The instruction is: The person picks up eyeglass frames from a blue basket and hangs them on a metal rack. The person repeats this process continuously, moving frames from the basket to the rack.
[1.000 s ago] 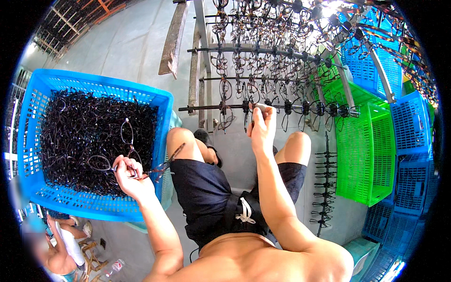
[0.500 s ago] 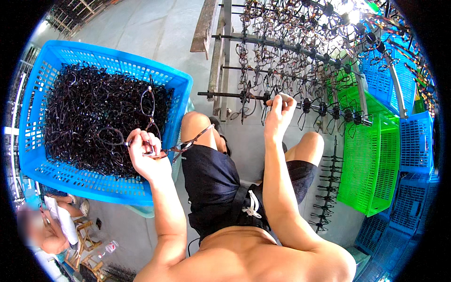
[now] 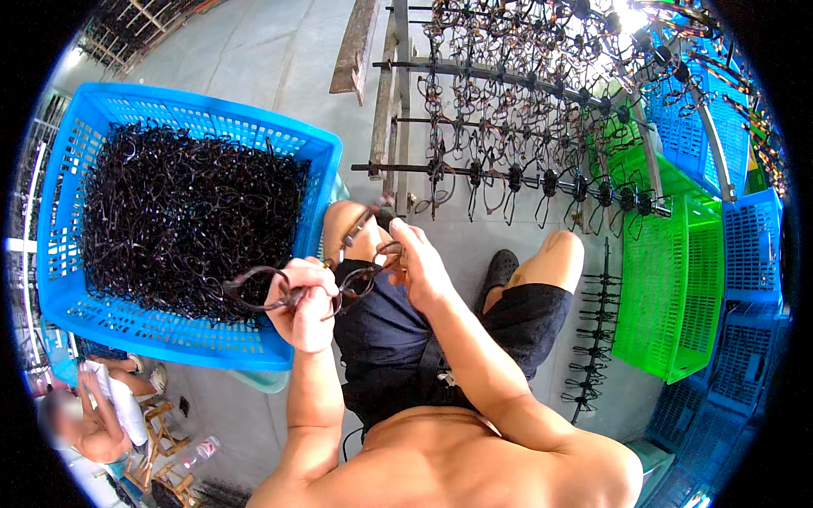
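Observation:
My left hand (image 3: 303, 306) is closed round dark brown eyeglass frames (image 3: 247, 288) beside the near right corner of a blue basket. Rims stick out on both sides of its fingers, and I cannot tell how many frames it holds. My right hand (image 3: 420, 269) is closed at the rim of an eyeglass frame (image 3: 388, 249) just right of the left hand, above my lap. Loose dark eyeglass frames fill the blue basket (image 3: 169, 349). Ahead of me, more frames hang on black rods (image 3: 394, 170) of a rack.
Green baskets (image 3: 673, 288) and stacked blue baskets (image 3: 752, 245) stand on the right. A short rod with frames (image 3: 600, 326) stands near my left-to-right knee line. At lower left sit another person (image 3: 102, 415), wooden stools (image 3: 161, 432) and a plastic bottle (image 3: 201, 451).
My right hand has left the lowest rack rod and come down left to the frames by my left hand. The left hand has moved slightly right and nearer me. Another frame now hangs on the rod.

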`<move>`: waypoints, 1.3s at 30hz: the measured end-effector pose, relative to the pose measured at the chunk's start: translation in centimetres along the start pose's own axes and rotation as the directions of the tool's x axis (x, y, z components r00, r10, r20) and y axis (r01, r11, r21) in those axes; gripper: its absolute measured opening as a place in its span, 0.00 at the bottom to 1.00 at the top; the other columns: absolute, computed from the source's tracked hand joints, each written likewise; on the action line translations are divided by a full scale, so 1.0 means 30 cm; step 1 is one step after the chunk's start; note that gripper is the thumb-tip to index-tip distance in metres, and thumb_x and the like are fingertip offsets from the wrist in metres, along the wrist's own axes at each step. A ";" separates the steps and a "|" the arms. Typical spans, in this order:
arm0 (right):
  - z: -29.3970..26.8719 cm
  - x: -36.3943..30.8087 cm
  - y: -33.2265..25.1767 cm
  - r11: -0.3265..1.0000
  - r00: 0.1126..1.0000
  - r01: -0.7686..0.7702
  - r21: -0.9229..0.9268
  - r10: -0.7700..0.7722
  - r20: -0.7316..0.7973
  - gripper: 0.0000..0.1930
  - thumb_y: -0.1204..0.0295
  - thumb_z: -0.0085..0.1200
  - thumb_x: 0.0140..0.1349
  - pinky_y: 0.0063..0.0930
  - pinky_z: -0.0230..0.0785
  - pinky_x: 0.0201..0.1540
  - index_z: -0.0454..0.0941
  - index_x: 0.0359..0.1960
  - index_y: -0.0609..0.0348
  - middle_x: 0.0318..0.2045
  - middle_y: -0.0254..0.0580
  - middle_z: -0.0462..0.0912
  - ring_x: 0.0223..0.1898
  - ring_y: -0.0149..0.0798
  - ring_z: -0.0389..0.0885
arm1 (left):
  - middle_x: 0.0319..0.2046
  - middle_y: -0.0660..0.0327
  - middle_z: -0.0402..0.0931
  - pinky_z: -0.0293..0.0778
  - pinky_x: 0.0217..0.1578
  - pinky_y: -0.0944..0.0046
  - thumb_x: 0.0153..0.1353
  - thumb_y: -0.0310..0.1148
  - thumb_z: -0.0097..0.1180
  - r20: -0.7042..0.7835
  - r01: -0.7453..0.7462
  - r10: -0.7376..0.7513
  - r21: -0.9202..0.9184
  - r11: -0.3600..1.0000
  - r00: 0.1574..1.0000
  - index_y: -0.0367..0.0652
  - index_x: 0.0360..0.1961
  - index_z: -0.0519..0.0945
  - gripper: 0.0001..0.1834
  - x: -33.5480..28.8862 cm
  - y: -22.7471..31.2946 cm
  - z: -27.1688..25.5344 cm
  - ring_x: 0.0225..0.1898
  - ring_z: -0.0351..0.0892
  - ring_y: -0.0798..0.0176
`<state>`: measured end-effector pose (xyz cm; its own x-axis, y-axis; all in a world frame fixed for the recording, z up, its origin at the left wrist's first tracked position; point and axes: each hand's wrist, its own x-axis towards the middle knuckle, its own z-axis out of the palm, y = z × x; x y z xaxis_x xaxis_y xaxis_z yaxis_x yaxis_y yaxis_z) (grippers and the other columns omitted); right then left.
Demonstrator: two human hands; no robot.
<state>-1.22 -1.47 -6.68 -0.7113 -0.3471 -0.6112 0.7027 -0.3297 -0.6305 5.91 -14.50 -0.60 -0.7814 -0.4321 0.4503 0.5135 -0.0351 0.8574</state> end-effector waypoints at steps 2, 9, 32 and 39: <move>-0.053 0.013 -0.039 0.986 0.971 -0.035 -0.160 0.071 0.228 0.16 0.59 0.51 0.61 0.18 0.60 0.23 0.70 0.42 0.57 0.30 0.33 0.76 0.26 0.26 0.71 | 0.20 0.58 0.73 0.64 0.35 0.63 0.48 0.26 0.49 0.070 0.030 -0.028 -0.039 0.999 0.997 0.34 0.27 0.73 0.06 0.002 0.012 -0.022 0.24 0.69 0.66; -0.102 -0.002 -0.068 0.810 0.721 0.202 -0.550 0.257 0.644 0.24 0.58 0.57 0.57 0.19 0.66 0.22 0.71 0.47 0.66 0.26 0.38 0.76 0.22 0.29 0.75 | 0.22 0.55 0.69 0.62 0.23 0.70 0.49 0.27 0.50 0.365 0.213 -0.151 -0.137 0.967 0.919 0.31 0.30 0.72 0.09 0.036 0.008 -0.023 0.23 0.65 0.66; -0.457 -0.028 -0.358 0.688 0.607 0.613 -0.388 -0.725 -0.326 0.05 0.77 0.51 0.59 0.19 0.57 0.12 0.69 0.35 0.63 0.35 0.42 0.78 0.13 0.24 0.66 | 0.23 0.60 0.64 0.57 0.15 0.75 0.37 0.16 0.38 -0.179 0.126 -0.205 -0.376 0.918 0.962 0.36 0.31 0.68 0.15 0.099 -0.041 0.065 0.20 0.63 0.69; -0.443 -0.008 -0.425 0.745 0.705 0.618 -0.251 -0.666 -0.242 0.07 0.75 0.50 0.60 0.18 0.53 0.10 0.63 0.28 0.59 0.29 0.44 0.80 0.11 0.21 0.61 | 0.23 0.59 0.64 0.59 0.16 0.75 0.38 0.17 0.39 -0.125 0.186 -0.245 -0.358 0.915 0.962 0.36 0.31 0.68 0.15 0.082 -0.058 0.056 0.20 0.63 0.68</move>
<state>-10.24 14.49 -4.84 -0.9740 0.1877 -0.1268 0.0798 -0.2395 -0.9676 2.51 -14.00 -0.55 -0.8325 -0.5197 0.1920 0.4513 -0.4351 0.7791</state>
